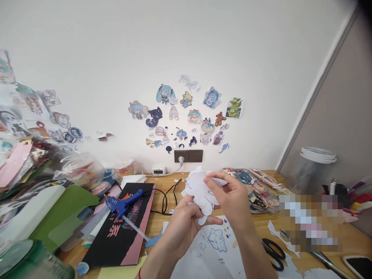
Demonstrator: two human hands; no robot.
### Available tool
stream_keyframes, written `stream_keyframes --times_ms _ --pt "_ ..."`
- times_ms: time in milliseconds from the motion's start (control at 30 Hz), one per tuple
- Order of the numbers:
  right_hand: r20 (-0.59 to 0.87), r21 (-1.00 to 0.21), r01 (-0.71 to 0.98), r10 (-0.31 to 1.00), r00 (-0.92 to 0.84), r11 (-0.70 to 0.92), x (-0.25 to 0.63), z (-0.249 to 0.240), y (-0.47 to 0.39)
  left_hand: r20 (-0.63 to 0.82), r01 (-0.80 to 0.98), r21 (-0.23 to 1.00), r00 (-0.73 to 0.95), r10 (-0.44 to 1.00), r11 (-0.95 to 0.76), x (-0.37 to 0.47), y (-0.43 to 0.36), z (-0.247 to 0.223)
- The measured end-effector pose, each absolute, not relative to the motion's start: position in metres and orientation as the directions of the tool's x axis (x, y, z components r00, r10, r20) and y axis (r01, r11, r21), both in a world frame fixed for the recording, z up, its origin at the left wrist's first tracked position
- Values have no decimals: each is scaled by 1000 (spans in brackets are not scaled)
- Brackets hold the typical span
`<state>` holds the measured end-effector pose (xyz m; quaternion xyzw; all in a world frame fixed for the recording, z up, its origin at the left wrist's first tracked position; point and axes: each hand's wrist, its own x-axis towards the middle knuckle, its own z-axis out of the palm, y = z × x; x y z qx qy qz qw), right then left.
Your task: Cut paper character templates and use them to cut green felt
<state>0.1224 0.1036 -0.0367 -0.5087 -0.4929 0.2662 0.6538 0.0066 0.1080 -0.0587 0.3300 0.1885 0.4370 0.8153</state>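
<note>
Both hands hold up a white paper cutout (pixel 199 186) with a curvy outline, above the middle of the desk. My left hand (pixel 188 219) grips its lower part, thumb on the near face, with a finger stretched out below. At its upper right, my right hand (pixel 225 190) pinches the cutout between thumb and fingers. Whether it is one sheet or several layers, I cannot tell. Beneath my hands lies a printed sheet (pixel 216 240) with a blue cartoon figure. Black-handled scissors (pixel 273 254) rest to the right of my right forearm.
A blue glue gun (pixel 123 203) with a clear stick lies across a black-and-pink folder (pixel 116 232). Paper scraps (pixel 287 242) are by the scissors. A bag of colourful cutouts (pixel 258 193) lies behind my right hand. A lidded bucket (pixel 314 170) stands far right; a green jar (pixel 31 257) stands near left.
</note>
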Motion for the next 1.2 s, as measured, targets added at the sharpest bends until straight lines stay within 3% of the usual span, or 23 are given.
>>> stream_keyframes --times_ms 333,533,633,767,1000,1200 --pt "306 -952 151 870 387 267 125 -32 99 -31 -558 741 526 850 373 7 102 -56" --pt "426 -904 225 786 449 363 120 -33 99 37 -604 733 494 869 312 7 102 -47" --pt "459 -888 229 762 457 398 118 -33 98 95 -656 729 378 921 194 6 102 -44" --pt "473 -881 224 754 456 417 115 -33 98 38 -605 787 241 970 120 5 101 -49" --pt "528 -841 214 665 528 497 108 -32 96 127 -579 814 257 958 48 4 96 -55" --pt "517 -843 199 649 558 500 104 -34 96 104 -566 822 250 963 59 5 93 -54"
